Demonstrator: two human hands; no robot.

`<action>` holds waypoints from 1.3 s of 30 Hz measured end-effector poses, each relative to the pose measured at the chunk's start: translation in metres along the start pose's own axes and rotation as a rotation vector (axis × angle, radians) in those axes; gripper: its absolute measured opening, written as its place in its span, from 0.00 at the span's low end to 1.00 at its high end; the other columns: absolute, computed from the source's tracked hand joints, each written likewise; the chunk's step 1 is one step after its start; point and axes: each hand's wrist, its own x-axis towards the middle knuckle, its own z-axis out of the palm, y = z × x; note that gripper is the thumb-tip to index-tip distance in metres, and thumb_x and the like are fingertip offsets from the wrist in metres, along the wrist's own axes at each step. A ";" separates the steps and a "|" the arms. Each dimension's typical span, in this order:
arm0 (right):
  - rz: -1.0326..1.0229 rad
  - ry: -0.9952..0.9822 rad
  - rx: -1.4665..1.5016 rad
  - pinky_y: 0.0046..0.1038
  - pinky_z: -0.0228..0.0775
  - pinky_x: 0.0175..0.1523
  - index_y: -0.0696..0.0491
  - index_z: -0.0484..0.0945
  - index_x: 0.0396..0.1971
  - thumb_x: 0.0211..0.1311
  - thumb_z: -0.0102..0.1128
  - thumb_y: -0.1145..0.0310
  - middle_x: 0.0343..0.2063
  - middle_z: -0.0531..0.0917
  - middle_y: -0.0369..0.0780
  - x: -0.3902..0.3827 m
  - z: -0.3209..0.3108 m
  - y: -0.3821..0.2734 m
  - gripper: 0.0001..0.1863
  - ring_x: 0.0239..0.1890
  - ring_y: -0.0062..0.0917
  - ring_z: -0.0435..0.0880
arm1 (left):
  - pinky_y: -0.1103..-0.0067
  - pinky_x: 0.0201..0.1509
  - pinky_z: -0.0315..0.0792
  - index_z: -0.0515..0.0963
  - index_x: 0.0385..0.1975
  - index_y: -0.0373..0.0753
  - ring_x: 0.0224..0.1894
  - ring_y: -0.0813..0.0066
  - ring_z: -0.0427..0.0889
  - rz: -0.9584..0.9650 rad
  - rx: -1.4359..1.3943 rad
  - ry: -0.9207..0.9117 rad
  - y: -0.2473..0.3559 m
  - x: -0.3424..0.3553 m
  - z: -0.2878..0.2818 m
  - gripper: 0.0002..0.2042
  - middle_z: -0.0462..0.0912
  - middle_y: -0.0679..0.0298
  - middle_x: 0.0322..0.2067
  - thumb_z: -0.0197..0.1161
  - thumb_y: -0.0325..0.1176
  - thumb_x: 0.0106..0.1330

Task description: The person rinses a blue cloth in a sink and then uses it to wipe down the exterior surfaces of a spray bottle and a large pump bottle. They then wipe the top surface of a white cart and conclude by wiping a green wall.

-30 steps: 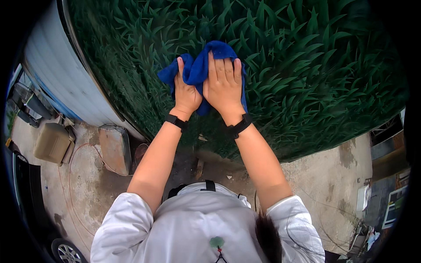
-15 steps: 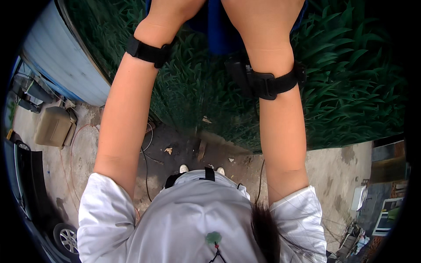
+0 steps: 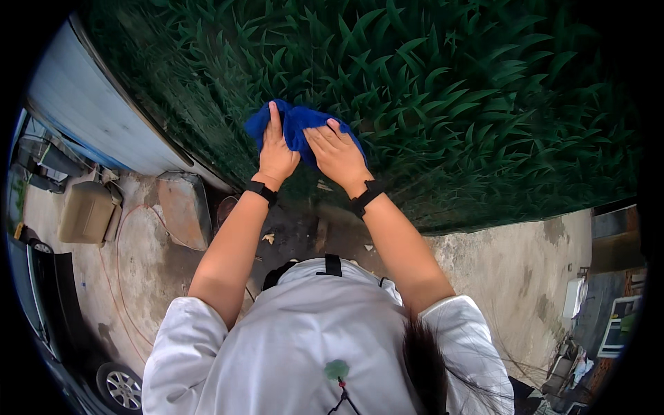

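Observation:
A bunched blue cloth (image 3: 296, 119) lies against a dark green wall (image 3: 443, 111) printed with long leaves. Both hands press it there, side by side, at about chest height. My left hand (image 3: 278, 158) grips the cloth's left part, one finger stretched upward over it. My right hand (image 3: 337, 153) holds the right part, its fingers laid along the fabric and angled up to the left. Folds of cloth hide some of the fingertips. Each wrist wears a black strap.
A pale metal panel (image 3: 114, 97) borders the wall on the left. Beyond are a tan seat (image 3: 86, 213), a worn sheet-like piece (image 3: 185, 207), a thin hose and a dark car (image 3: 62, 318). Debris lies on the ground by the wall's foot. Clutter (image 3: 564, 366) stands at the right.
Both hands have come down from the top edge of the picture with the blue cloth and drawn nearer my body. The elbows are now more bent, and more wall shows above.

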 end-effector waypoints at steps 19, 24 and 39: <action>0.390 0.088 -0.556 0.53 0.43 0.65 0.54 0.73 0.52 0.47 0.54 0.61 0.52 0.72 0.42 -0.080 -0.074 0.067 0.29 0.57 0.40 0.67 | 0.62 0.56 0.64 0.76 0.44 0.46 0.53 0.53 0.70 0.345 0.069 0.162 0.101 0.020 0.066 0.16 0.60 0.59 0.62 0.61 0.39 0.54; 0.246 -0.320 -0.268 0.44 0.53 0.64 0.53 0.78 0.46 0.51 0.56 0.63 0.44 0.78 0.31 -0.211 -0.026 0.028 0.21 0.48 0.23 0.72 | 0.67 0.53 0.68 0.75 0.49 0.46 0.50 0.57 0.73 0.436 -0.207 -0.155 0.062 -0.072 0.092 0.19 0.72 0.61 0.52 0.60 0.29 0.55; 0.434 0.141 -0.487 0.58 0.41 0.65 0.64 0.66 0.55 0.40 0.53 0.70 0.55 0.66 0.54 -0.006 -0.113 0.059 0.34 0.60 0.53 0.60 | 0.64 0.62 0.60 0.67 0.58 0.39 0.60 0.48 0.63 0.642 -0.008 0.196 0.121 0.104 -0.021 0.26 0.53 0.51 0.65 0.57 0.35 0.56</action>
